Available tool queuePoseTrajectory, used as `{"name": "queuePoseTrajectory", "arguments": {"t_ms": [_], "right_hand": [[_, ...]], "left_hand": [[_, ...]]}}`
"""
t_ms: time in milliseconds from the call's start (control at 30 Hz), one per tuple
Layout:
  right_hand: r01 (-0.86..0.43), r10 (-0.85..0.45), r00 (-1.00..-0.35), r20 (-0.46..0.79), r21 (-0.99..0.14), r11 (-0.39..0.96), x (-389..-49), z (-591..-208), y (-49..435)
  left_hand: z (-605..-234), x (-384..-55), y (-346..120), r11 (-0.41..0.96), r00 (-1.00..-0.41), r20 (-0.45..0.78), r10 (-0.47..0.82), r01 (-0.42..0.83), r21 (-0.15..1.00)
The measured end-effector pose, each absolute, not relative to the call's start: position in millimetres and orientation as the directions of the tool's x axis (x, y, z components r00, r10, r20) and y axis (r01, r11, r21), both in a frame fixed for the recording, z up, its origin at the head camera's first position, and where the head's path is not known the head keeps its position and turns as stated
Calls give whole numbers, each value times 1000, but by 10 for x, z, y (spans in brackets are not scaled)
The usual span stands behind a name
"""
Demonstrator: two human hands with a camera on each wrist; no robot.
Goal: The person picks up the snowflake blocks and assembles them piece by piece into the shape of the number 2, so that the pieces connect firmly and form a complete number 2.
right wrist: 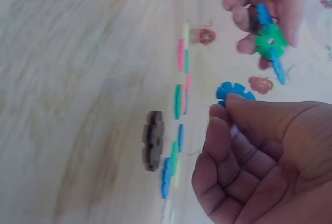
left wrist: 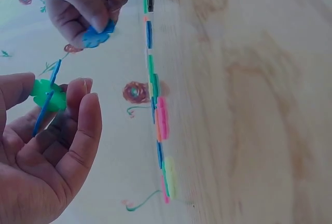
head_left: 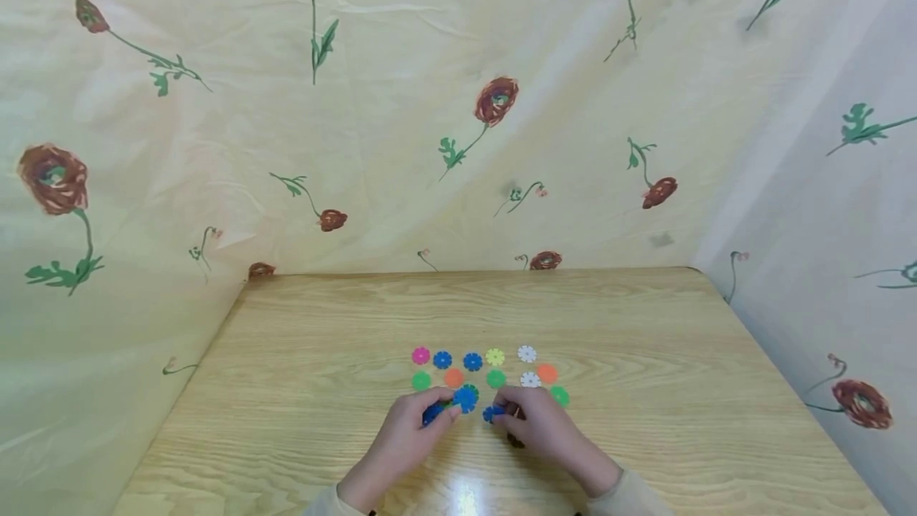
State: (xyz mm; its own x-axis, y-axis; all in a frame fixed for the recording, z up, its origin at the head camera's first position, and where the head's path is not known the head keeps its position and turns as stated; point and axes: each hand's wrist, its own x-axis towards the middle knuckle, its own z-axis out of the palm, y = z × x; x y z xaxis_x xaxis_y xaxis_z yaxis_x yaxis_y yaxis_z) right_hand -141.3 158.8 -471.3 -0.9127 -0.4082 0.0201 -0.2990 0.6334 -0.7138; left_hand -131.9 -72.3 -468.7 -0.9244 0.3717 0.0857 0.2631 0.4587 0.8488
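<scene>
In my left hand [head_left: 403,430] are joined, slotted plastic snowflake discs: a green disc [right wrist: 271,41] in the middle, with a blue disc [left wrist: 43,112] set crosswise at either side. The fingers and thumb grip this joined piece. A short way off, my right hand [head_left: 539,420] pinches a single blue snowflake disc [right wrist: 234,91] between thumb and index finger. The left wrist view shows a gap between that blue disc and the joined piece. Under the right hand, a dark brown snowflake disc [right wrist: 153,141] lies on the table, partly hidden in the head view.
Beyond the hands, loose snowflake discs lie spread on the wooden table [head_left: 322,341], among them a pink disc [head_left: 421,355], a yellow disc [head_left: 495,357], a white disc [head_left: 527,353] and an orange disc [head_left: 548,373]. Flower-patterned cloth [head_left: 401,102] hangs behind the table and along its sides.
</scene>
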Motion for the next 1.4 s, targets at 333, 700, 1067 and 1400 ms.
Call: {"name": "queuePoseTrajectory", "arguments": {"t_ms": [333, 700, 1067, 1400], "right_hand": [[-307, -402, -911, 94, -806, 506, -1328, -4608, 1638], [-356, -372, -912, 172, -782, 512, -1249, -4506, 1590], [-476, -373, -878, 299, -607, 636, -1211, -4527, 1547], [-532, -400, -840, 366, -414, 739, -1167, -4530, 1506]], "left_hand": [[-4671, -1329, -715, 340, -916, 14, 401, 163, 926], [-4651, -1315, -678, 161, -902, 24, 431, 103, 982], [-4662, -1320, -676, 142, -862, 100, 496, 195, 971], [-4708, -1329, -657, 188, -878, 98, 469, 208, 960]]}}
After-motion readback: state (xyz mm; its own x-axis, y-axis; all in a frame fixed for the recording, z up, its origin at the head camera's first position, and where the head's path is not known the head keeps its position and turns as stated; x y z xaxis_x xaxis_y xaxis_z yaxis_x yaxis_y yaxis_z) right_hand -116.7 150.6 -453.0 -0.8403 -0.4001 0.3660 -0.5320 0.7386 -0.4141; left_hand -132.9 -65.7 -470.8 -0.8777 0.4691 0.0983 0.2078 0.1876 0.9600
